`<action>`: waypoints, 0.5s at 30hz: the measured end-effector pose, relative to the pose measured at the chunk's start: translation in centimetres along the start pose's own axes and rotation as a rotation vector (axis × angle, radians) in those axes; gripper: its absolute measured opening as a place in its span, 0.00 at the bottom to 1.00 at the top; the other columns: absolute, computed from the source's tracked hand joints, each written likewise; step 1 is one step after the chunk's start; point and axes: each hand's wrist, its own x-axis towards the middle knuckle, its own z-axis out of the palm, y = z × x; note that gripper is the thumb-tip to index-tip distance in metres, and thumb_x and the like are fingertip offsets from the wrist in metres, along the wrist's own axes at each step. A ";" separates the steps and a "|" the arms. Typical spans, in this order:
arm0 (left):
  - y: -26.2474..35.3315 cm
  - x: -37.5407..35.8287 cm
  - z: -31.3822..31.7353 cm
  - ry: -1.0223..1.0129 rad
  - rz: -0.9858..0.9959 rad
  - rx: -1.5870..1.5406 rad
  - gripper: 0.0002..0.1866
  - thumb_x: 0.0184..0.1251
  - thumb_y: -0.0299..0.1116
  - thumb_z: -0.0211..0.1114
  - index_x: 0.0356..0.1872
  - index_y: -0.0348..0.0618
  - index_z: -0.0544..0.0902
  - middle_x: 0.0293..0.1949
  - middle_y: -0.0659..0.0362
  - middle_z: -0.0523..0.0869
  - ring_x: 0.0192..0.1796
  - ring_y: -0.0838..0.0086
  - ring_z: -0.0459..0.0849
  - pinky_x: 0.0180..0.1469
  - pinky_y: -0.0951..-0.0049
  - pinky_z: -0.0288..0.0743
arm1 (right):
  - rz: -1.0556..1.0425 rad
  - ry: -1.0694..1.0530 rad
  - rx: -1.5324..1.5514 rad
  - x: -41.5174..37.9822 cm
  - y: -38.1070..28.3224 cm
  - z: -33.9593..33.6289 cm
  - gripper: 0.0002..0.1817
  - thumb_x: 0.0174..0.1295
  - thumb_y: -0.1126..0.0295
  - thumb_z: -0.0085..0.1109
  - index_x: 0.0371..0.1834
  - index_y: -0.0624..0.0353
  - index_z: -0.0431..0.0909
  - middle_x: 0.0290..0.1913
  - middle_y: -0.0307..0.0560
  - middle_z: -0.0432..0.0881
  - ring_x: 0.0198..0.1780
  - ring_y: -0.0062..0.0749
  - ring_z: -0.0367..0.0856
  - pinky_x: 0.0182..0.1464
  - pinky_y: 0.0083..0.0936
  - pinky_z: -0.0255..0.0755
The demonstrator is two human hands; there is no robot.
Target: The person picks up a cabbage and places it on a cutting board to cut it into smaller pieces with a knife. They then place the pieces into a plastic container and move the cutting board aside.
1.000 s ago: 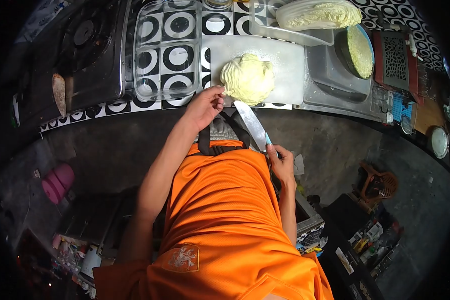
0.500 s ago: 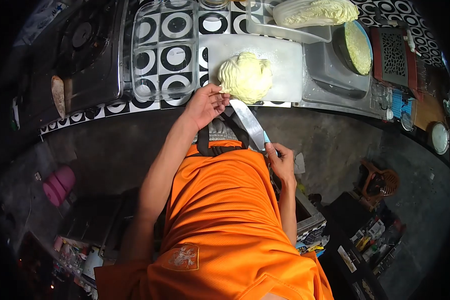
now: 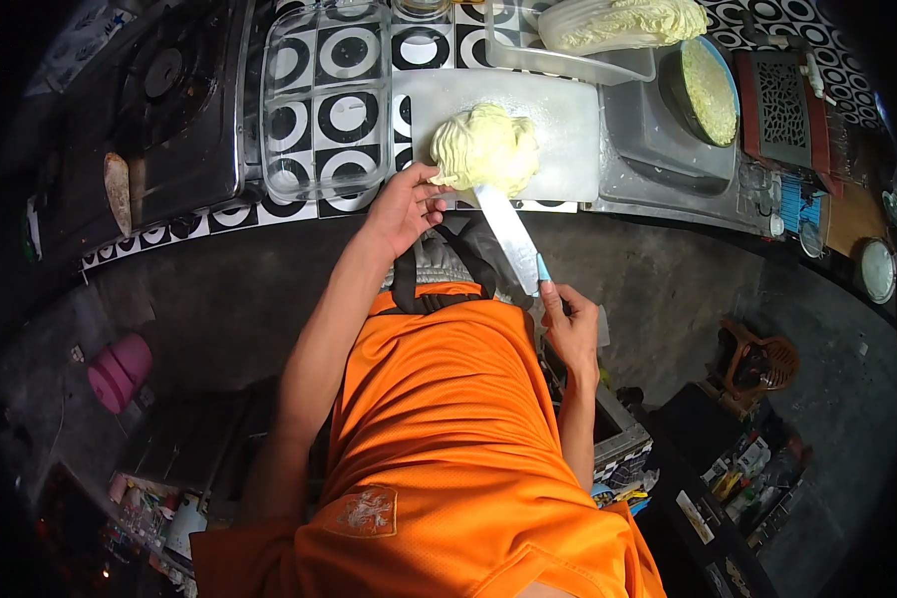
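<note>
A pale yellow-green napa cabbage [image 3: 484, 148] lies on the white cutting board [image 3: 571, 105], its leafy side showing. My left hand [image 3: 405, 207] is at its lower left edge, with thumb and forefinger closed on the edge of a leaf and the other fingers curled. In my right hand [image 3: 572, 329] is a kitchen knife [image 3: 508, 239], held by its light blue handle. The blade slants up and left, and its tip overlaps the near edge of the cabbage in this view.
Left of the board sits a clear divided container [image 3: 327, 189], beside a stove [image 3: 159, 80]. Behind the board, a plastic tub [image 3: 568, 66] holds another napa cabbage [image 3: 623, 25]. A bowl of shredded cabbage [image 3: 710, 95] stands by the sink [image 3: 658, 194] at right.
The knife has moved up and slightly right, bringing its tip from below the cabbage to its near edge. My right hand has shifted a little right and down. My left hand stays by the cabbage.
</note>
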 end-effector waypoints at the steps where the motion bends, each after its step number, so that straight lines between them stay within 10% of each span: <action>1: 0.0 0.0 0.1 -0.003 0.001 0.002 0.12 0.59 0.39 0.63 0.39 0.44 0.76 0.39 0.56 0.82 0.31 0.76 0.75 0.36 0.75 0.70 | -0.009 0.035 -0.026 -0.1 -0.4 -0.1 0.25 0.67 0.48 0.57 0.33 0.65 0.83 0.15 0.38 0.73 0.20 0.19 0.71 0.25 0.23 0.64; 15: -0.3 0.4 -0.1 -0.031 -0.043 -0.171 0.09 0.58 0.32 0.65 0.36 0.43 0.75 0.35 0.58 0.81 0.29 0.78 0.71 0.34 0.77 0.68 | 0.030 -0.001 -0.127 0.1 -2.5 -2.2 0.27 0.65 0.47 0.58 0.33 0.65 0.84 0.14 0.42 0.73 0.18 0.23 0.71 0.25 0.26 0.66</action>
